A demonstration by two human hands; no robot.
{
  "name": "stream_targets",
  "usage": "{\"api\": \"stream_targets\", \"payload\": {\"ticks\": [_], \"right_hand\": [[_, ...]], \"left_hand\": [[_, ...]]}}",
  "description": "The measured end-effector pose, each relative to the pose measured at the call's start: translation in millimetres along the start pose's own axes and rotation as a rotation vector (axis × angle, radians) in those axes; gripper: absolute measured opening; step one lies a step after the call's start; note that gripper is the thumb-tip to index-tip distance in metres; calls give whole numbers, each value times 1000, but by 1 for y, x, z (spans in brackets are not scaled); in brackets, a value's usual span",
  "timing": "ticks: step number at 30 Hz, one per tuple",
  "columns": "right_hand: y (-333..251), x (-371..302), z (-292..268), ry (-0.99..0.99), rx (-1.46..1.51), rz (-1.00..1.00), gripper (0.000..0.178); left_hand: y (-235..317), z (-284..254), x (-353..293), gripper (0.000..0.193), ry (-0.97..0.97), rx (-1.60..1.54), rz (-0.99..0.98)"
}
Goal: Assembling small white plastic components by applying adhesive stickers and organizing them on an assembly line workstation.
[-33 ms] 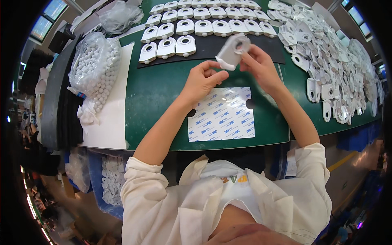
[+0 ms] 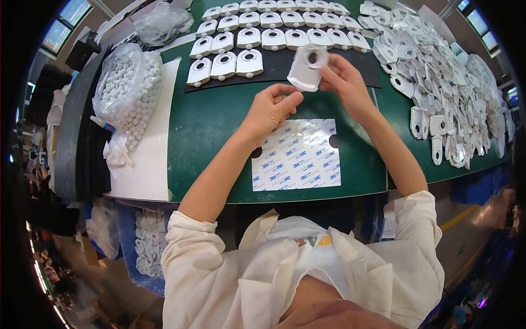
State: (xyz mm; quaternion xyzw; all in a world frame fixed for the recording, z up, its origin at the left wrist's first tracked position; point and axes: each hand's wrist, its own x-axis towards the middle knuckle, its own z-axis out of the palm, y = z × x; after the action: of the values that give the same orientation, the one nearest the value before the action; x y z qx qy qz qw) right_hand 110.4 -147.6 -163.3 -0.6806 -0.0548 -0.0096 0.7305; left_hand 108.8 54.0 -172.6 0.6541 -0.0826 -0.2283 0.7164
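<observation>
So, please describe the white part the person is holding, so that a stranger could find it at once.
Start at the green table, then the black mat carrying neat rows of white parts. Just in front of it, the right hand and left hand hold one white part. It alone is lifted off the table.

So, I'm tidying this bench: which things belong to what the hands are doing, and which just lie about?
In hand:
white plastic piece, held by left hand and right hand
adhesive sheet
rows of white pieces on black mat

Lying about:
bag of white balls
loose heap
</observation>
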Motion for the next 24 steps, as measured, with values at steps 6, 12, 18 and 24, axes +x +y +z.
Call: {"api": "stream_targets", "payload": {"ticks": [6, 12, 18, 24], "right_hand": [[10, 60, 19, -45, -324, 155, 38], [34, 82, 26, 60, -333, 82, 33], [14, 51, -7, 175, -819, -337, 29], [17, 15, -130, 511, -1377, -560, 41]], "left_hand": [[-2, -22, 3, 29, -55, -516, -171], [-2, -19, 8, 24, 10, -778, -270], [-2, -22, 2, 27, 22, -895, -251], [-6, -15, 4, 27, -8, -703, -211]]}}
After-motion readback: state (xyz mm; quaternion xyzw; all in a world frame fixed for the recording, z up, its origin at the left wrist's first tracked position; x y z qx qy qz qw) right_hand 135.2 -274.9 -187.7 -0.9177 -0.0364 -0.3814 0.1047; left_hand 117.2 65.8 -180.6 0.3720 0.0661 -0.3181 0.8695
